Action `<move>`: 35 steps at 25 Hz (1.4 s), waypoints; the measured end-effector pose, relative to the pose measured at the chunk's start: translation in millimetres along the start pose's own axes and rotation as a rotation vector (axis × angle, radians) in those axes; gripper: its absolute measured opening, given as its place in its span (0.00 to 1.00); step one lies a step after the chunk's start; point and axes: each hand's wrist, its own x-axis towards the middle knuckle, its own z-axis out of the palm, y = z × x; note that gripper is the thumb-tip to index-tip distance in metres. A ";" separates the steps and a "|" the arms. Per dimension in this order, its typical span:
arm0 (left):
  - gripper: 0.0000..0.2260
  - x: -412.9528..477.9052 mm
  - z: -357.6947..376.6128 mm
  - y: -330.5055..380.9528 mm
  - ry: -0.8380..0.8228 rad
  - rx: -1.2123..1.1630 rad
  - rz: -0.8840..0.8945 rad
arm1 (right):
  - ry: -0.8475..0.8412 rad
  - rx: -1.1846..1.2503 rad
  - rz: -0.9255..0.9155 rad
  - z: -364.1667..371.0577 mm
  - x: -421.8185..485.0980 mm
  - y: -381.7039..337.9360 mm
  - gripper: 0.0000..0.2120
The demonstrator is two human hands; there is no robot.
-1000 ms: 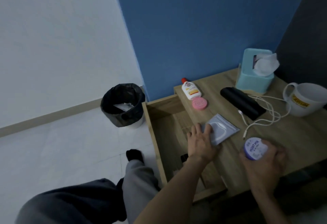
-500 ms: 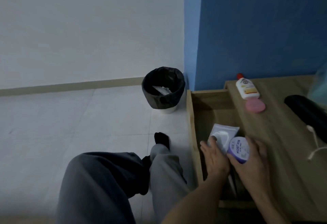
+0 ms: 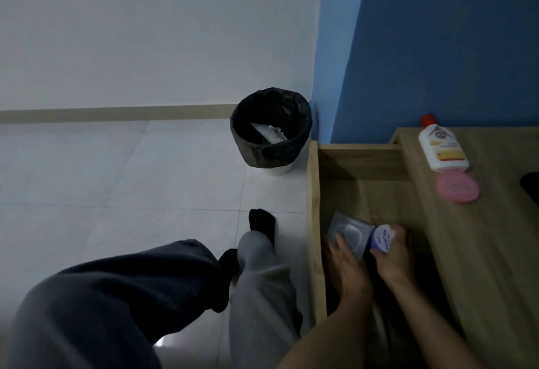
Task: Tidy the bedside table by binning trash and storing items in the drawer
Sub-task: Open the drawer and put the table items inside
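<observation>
Both my hands are down inside the open wooden drawer [image 3: 313,222] of the bedside table [image 3: 481,237]. My left hand [image 3: 348,263] holds a flat grey packet [image 3: 348,230] low in the drawer. Right beside it, my right hand [image 3: 392,257] grips a small round purple-and-white jar [image 3: 382,237]. On the tabletop lie a white lotion bottle [image 3: 443,147] with a red cap and a round pink lid [image 3: 458,186].
A bin with a black liner [image 3: 271,129] stands on the tiled floor left of the drawer, white trash inside it. My legs stretch across the floor at lower left. A dark object [image 3: 530,186] sits at the right edge of the tabletop.
Both hands have carried the grey packet and the purple jar off the tabletop and down into the drawer. My view has swung left toward the floor and bin.
</observation>
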 end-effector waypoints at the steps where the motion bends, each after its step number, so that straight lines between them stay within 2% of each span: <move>1: 0.30 3.1 3.8 -1.5 0.014 0.046 -0.026 | -0.030 -0.008 0.010 3.6 4.4 3.1 0.33; 4: 0.32 12.3 15.8 -8.8 0.039 -0.070 -0.087 | -0.087 -0.038 -0.045 11.2 10.1 9.1 0.34; 6: 0.36 13.5 18.1 -7.1 -0.034 -0.026 -0.069 | -0.109 -0.098 -0.128 10.8 14.2 10.9 0.36; 8: 0.37 14.5 18.4 -3.7 -0.049 0.040 -0.065 | -0.142 -0.151 -0.178 7.1 18.9 11.3 0.38; 11: 0.36 13.7 19.6 -4.2 -0.066 0.117 -0.061 | -0.183 -0.161 -0.181 0.3 19.5 9.8 0.40; 14: 0.39 20.2 28.3 -10.9 -0.101 -0.018 -0.044 | -0.251 -0.239 -0.137 -7.1 20.3 -0.3 0.39; 16: 0.38 11.2 9.6 1.3 -0.093 -0.007 -0.034 | -0.292 -0.256 -0.109 -14.5 15.7 -14.1 0.31; 18: 0.32 3.7 -12.1 21.5 -0.023 0.003 0.025 | -0.307 -0.253 -0.266 -29.2 2.7 -33.4 0.19; 19: 0.29 5.6 -18.5 32.7 0.043 -0.036 0.078 | -0.304 -0.249 -0.391 -38.8 -3.1 -41.5 0.19; 21: 0.22 7.1 -29.7 58.0 0.185 -0.155 0.212 | -0.238 -0.173 -0.562 -63.7 -14.8 -54.3 0.22; 22: 0.20 4.7 -34.1 76.1 0.211 -0.180 0.294 | -0.145 -0.115 -0.609 -81.3 -17.2 -57.6 0.20; 24: 0.20 2.6 -31.5 110.0 0.174 -0.165 0.473 | 0.153 -0.031 -0.697 -118.5 -14.6 -56.2 0.17; 26: 0.21 1.2 -23.3 143.4 0.094 -0.062 0.650 | 0.374 -0.066 -0.662 -155.0 -0.1 -38.8 0.17; 28: 0.22 4.1 -11.7 163.1 0.004 0.112 0.737 | 0.476 -0.149 -0.556 -185.2 14.7 -17.9 0.18; 31: 0.23 7.0 -2.9 171.9 -0.154 0.338 0.687 | 0.518 -0.238 -0.424 -210.0 31.4 6.6 0.22; 33: 0.22 5.2 -1.4 170.9 -0.177 0.404 0.660 | 0.513 -0.298 -0.293 -218.9 46.2 19.7 0.23; 35: 0.24 2.0 -0.1 169.1 -0.148 0.442 0.645 | 0.430 -0.326 -0.176 -226.1 57.8 29.1 0.25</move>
